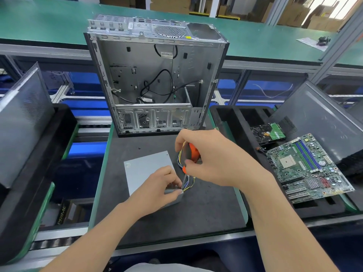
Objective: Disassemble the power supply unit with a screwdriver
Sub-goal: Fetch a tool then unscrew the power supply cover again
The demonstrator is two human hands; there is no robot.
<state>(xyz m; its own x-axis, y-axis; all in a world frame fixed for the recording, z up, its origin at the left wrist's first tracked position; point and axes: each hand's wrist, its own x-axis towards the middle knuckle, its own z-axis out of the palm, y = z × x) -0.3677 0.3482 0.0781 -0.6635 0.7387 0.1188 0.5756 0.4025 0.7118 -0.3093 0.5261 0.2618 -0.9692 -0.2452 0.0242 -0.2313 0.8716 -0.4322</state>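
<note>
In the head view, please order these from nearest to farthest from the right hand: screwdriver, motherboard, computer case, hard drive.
From the right hand:
1. Screwdriver, gripped in it.
2. Computer case, just beyond the hand.
3. Motherboard and hard drive, both to the right, too close to rank.

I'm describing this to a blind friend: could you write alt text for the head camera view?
A person's right hand grips an orange-handled screwdriver pointed down at a flat grey metal power supply box, which the left hand steadies on a dark grey mat. Behind stands an emptied silver computer case; a green motherboard lies right.
</note>
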